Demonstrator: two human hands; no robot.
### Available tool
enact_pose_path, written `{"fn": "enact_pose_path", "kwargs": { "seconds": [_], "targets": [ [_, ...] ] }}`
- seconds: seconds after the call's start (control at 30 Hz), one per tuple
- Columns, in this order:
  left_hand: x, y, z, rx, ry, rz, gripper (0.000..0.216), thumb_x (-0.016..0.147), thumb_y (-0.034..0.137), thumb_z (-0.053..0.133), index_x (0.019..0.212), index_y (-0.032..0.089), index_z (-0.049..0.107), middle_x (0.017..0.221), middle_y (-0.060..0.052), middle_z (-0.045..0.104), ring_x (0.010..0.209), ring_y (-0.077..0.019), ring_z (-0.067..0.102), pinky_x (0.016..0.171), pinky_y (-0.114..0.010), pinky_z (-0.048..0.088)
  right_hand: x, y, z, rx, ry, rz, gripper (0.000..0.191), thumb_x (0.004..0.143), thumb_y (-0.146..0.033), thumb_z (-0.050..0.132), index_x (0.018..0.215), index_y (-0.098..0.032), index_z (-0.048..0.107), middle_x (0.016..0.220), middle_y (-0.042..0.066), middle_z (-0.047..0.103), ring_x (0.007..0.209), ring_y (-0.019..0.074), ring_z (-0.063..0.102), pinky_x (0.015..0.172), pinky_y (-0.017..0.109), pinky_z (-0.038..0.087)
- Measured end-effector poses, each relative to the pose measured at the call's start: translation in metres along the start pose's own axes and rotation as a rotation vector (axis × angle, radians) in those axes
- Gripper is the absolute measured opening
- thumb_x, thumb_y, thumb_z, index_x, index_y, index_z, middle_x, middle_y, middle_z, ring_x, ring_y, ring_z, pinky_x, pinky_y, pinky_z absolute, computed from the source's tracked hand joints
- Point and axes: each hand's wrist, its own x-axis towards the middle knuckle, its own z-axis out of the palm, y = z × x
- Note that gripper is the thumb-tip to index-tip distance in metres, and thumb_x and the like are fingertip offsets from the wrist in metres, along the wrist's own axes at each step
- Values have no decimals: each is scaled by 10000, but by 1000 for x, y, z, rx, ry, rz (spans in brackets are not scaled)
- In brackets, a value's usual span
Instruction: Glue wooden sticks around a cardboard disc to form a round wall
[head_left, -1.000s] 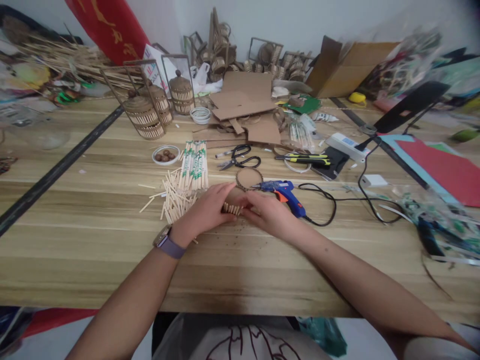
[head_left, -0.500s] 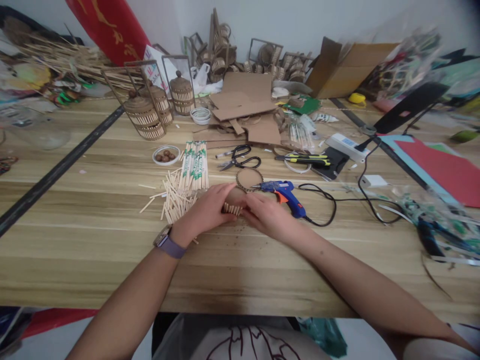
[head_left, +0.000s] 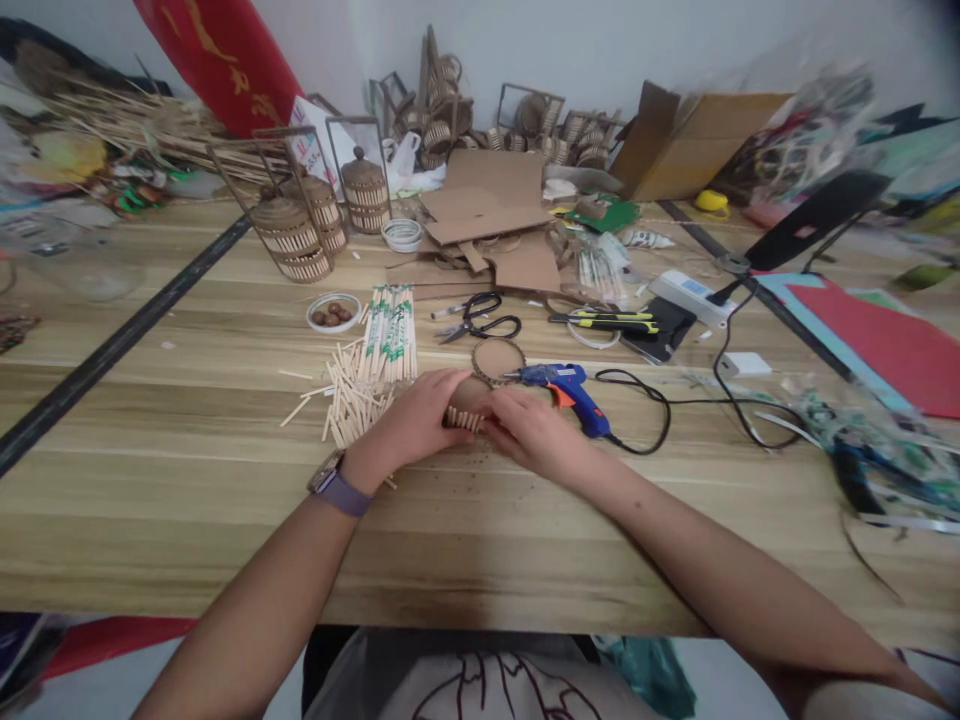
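Observation:
A round cardboard piece edged with short wooden sticks (head_left: 464,419) is between my two hands, low over the table. My left hand (head_left: 424,415) curves around its left side, fingers on top and thumb at the front. On the other side, my right hand (head_left: 529,425) presses its fingertips to the edge of the sticks; whether a small stick is pinched there is hidden. Just beyond lies a cardboard disc with a dark rim (head_left: 498,360). The blue glue gun (head_left: 559,383) rests by my right hand, its nozzle toward that disc. Loose short sticks (head_left: 352,395) lie beside my left hand.
Paper-wrapped chopsticks (head_left: 389,330), a bowl of brown beads (head_left: 332,315), black scissors (head_left: 480,318) and a yellow-black cutter (head_left: 607,321) lie farther back. Behind them are cardboard sheets (head_left: 487,195) and finished stick lanterns (head_left: 292,238). The glue gun's cord (head_left: 667,400) loops to the right.
Both hands keep nearly the same hold on the round piece. The whole view has shifted very slightly; nothing is visibly taken up or let go.

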Motion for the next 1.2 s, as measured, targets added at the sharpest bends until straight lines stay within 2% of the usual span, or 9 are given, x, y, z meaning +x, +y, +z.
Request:
{"fn": "enact_pose_path", "kwargs": {
  "seconds": [0.23, 0.33, 0.47, 0.6, 0.7, 0.83, 1.0, 1.1, 1.2],
  "targets": [
    [0, -1, 1, 13, 11, -2, 766, 709, 244, 802, 1380, 177, 440, 1421, -165, 530, 1317, -333, 496, 1094, -528, 414, 0, 2, -1, 17, -35, 58, 136, 889, -121, 561, 1002, -195, 581, 929, 69, 663, 843, 202, 629, 704, 287, 482],
    [0, 0, -1, -4, -10, -16, 775, 702, 245, 806, 1380, 187, 435, 1425, -163, 527, 1314, -328, 498, 1091, -528, 416, 0, 2, -11, 14, -45, 99, 141, 888, -208, 620, 1024, -197, 589, 900, 56, 653, 814, 199, 621, 700, 292, 480],
    [-1, 1, -4, -21, -39, -37, 789, 707, 245, 804, 1394, 186, 421, 1444, -162, 509, 1336, -320, 480, 1119, -512, 393, -3, 7, -34, -25, 60, 145, 139, 918, -278, 587, 1022, -191, 614, 872, 60, 659, 788, 196, 611, 702, 297, 465],
    [-1, 3, -4, -33, -40, -57, 898, 690, 303, 832, 1444, 192, 357, 1525, -160, 412, 1407, -332, 393, 1169, -512, 330, -18, 25, -56, -137, 125, 357, 193, 927, -348, 527, 879, -194, 632, 787, 56, 654, 713, 194, 593, 640, 291, 429],
    [-1, 4, -2, -32, -11, -54, 996, 671, 306, 851, 1486, 217, 285, 1558, -153, 363, 1433, -339, 349, 1179, -510, 313, -35, 43, -65, -207, 46, 586, 297, 880, -473, 559, 777, -200, 615, 724, 51, 647, 651, 196, 590, 563, 282, 394],
    [-1, 6, -1, -25, 34, -26, 1136, 650, 277, 868, 1534, 245, 155, 1555, -162, 363, 1405, -356, 387, 1142, -520, 356, -50, 56, -64, -253, -93, 796, 390, 779, -596, 640, 806, -207, 637, 693, 38, 662, 599, 200, 602, 500, 272, 362],
    [-1, 8, 0, -25, 35, -31, 1118, 679, 252, 839, 1542, 273, 130, 1492, -152, 456, 1334, -366, 466, 1073, -528, 420, -50, 55, -57, -303, -195, 802, 292, 804, -477, 656, 892, -199, 669, 805, 65, 705, 688, 217, 630, 559, 285, 383],
    [-1, 10, 0, -47, 38, -59, 1084, 685, 232, 824, 1540, 254, 158, 1457, -159, 496, 1307, -363, 491, 1060, -531, 427, -51, 56, -57, -268, -169, 791, 262, 822, -435, 635, 916, -193, 669, 822, 72, 705, 713, 222, 629, 578, 290, 392],
    [-1, 11, 1, -78, 60, -68, 1060, 682, 211, 810, 1535, 251, 181, 1459, -163, 494, 1309, -354, 492, 1070, -532, 415, -56, 61, -58, -189, -94, 802, 290, 800, -475, 636, 887, -200, 659, 749, 49, 675, 658, 213, 603, 561, 291, 385]
  ]
}}
